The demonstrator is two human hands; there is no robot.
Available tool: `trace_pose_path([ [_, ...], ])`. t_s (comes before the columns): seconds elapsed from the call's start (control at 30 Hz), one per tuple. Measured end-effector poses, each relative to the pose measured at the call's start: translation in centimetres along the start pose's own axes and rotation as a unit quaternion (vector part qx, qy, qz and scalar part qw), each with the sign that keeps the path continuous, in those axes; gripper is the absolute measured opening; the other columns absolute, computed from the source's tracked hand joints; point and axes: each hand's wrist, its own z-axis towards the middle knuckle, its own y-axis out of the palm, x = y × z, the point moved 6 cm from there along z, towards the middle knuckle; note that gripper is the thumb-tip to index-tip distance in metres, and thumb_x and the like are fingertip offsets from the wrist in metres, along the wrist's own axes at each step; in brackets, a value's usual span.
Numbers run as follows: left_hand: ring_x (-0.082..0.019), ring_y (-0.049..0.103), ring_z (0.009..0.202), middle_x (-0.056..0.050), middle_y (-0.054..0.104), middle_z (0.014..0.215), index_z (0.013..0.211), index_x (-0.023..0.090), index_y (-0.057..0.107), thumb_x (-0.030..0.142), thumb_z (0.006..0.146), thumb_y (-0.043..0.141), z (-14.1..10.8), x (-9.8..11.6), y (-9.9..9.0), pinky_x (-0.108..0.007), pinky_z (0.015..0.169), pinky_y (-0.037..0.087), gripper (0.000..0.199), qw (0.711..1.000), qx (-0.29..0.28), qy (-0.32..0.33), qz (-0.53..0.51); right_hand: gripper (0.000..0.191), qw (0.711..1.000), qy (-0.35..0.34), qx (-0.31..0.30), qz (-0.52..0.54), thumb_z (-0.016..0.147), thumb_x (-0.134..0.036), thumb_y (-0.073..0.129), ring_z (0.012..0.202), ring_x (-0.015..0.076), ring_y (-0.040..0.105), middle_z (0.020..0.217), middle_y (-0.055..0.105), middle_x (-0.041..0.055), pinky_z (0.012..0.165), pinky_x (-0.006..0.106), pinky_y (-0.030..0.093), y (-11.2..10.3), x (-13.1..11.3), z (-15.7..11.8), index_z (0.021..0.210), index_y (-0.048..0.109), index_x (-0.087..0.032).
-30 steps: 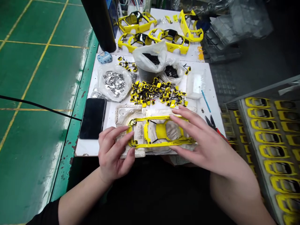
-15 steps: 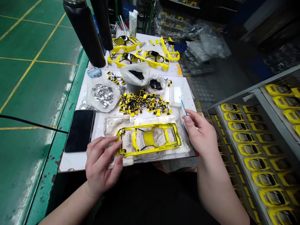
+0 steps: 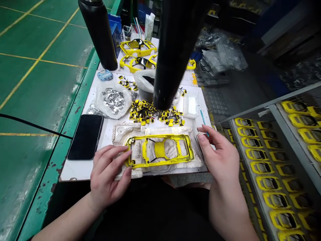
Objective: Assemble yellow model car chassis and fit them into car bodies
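Observation:
An upturned yellow car body (image 3: 160, 149) lies lengthwise across a whitish moulded block (image 3: 125, 130) near the table's front edge. My left hand (image 3: 110, 172) holds its left end, fingertips on the rim and thumb at the lower corner. Beyond the right end of the block is my right hand (image 3: 219, 150), thumb and forefinger slightly apart with nothing between them. A thin blue stick (image 3: 202, 117) lies at the table's right edge, its lower end partly behind the right fingers. Small yellow-and-black parts (image 3: 142, 112) are heaped behind the block.
A black phone (image 3: 85, 137) and a bag of silvery pieces (image 3: 114, 100) lie on the left. A black bottle (image 3: 100, 36) stands farther back. A large dark cylinder (image 3: 173, 50) hangs over the table's middle. At right, a rack holds yellow bodies (image 3: 260, 166).
My right hand has let go of the blue stick and moved slightly right and down. The dark cylinder appears farther right and larger, covering more of the table. My left hand stays on the car body.

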Motion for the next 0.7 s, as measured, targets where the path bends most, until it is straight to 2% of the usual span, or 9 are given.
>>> trace_pose_path([
  [0.13,-0.038,0.067,0.123,-0.021,0.076,0.133,0.139,0.013,0.075,0.011,0.095,0.074,0.1,0.1,-0.1,-0.059,0.108,0.053,0.044,1.0,-0.001,-0.002,-0.002,0.043,0.996,0.012,0.025,0.089,0.102,-0.054,0.082,0.106,0.0234,0.082,0.129,0.085,0.0056,0.095,0.04,0.065,-1.1,-1.1,-1.3,0.137,0.082,-0.031],
  [0.2,-0.037,0.067,0.122,-0.021,0.076,0.133,0.138,0.013,0.075,0.011,0.095,0.074,0.1,0.2,0.0,-0.059,0.108,0.054,0.044,1.0,-0.001,-0.002,-0.004,0.035,0.99,0.019,0.056,0.128,0.104,-0.049,0.081,0.103,0.0214,0.083,0.124,0.086,0.0056,0.096,0.039,0.066,-1.8,-1.9,-1.8,0.132,0.084,-0.028],
  [0.3,-0.037,0.067,0.122,-0.021,0.076,0.133,0.137,0.012,0.075,0.011,0.095,0.074,0.2,0.3,0.0,-0.059,0.108,0.054,0.042,1.0,0.001,-0.001,-0.004,0.026,0.978,-0.001,0.112,0.176,0.104,-0.04,0.083,0.089,0.0172,0.082,0.111,0.087,0.0043,0.088,0.035,0.068,-2.8,-3.3,-2.5,0.125,0.086,-0.025],
  [0.4,-0.037,0.066,0.122,-0.021,0.076,0.132,0.136,0.012,0.075,0.012,0.096,0.074,0.3,0.3,0.1,-0.059,0.108,0.055,0.04,1.0,0.001,-0.001,-0.004,0.019,0.954,-0.057,0.154,0.25,0.101,-0.03,0.087,0.08,0.0173,0.08,0.097,0.085,0.0029,0.078,0.035,0.067,-3.9,-4.3,-2.8,0.118,0.088,-0.023],
  [0.5,-0.036,0.067,0.121,-0.02,0.077,0.132,0.138,0.014,0.074,0.013,0.095,0.074,0.3,0.3,0.2,-0.059,0.107,0.055,0.043,1.0,0.005,-0.003,-0.009,0.014,0.927,-0.106,0.137,0.332,0.097,-0.024,0.089,0.072,0.0175,0.073,0.085,0.078,0.0022,0.068,0.036,0.062,-4.3,-4.7,-2.9,0.111,0.089,-0.021],
  [0.7,-0.035,0.068,0.122,-0.017,0.077,0.133,0.141,0.02,0.072,0.02,0.094,0.074,0.2,0.3,0.1,-0.058,0.107,0.057,0.046,1.0,0.016,-0.005,-0.01,0.008,0.91,-0.095,0.013,0.403,0.099,-0.03,0.086,0.07,0.0193,0.069,0.097,0.078,0.0062,0.055,0.034,0.052,-2.6,-5.0,-3.3,0.104,0.09,-0.024],
])
